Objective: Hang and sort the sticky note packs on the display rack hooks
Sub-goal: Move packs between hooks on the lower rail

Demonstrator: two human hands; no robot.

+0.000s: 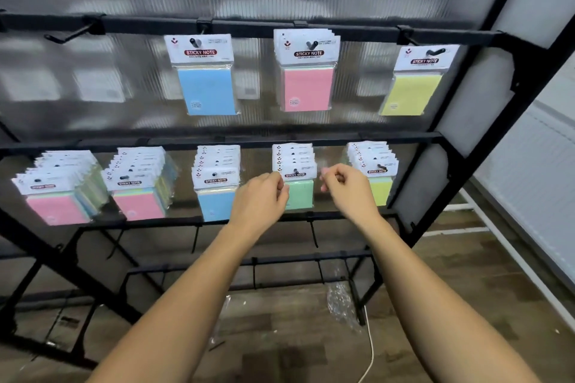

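Display rack (311, 33), black frame, ribbed translucent backing, two hook rails.

Upper rail, left to right: one bare hook (67, 34); blue pack (205, 76); pink pack (306, 71), several hung behind it; yellow pack (415, 82). Three loaded hooks, one bare.

Lower rail, five loaded hooks, each a stack, pack counts unreadable: first pink stack (59, 190); second pink stack (137, 185); blue stack (216, 183); green stack (297, 177); yellow stack (375, 169).

Left hand (259, 199): grip closed, pinching the left edge of the green stack's front pack, partly covering it. Right hand (348, 188): fingers curled just right of that pack, overlapping the yellow stack; whether it holds anything cannot be told.

Floor below: crumpled clear wrap (340, 305), white cable (370, 348).
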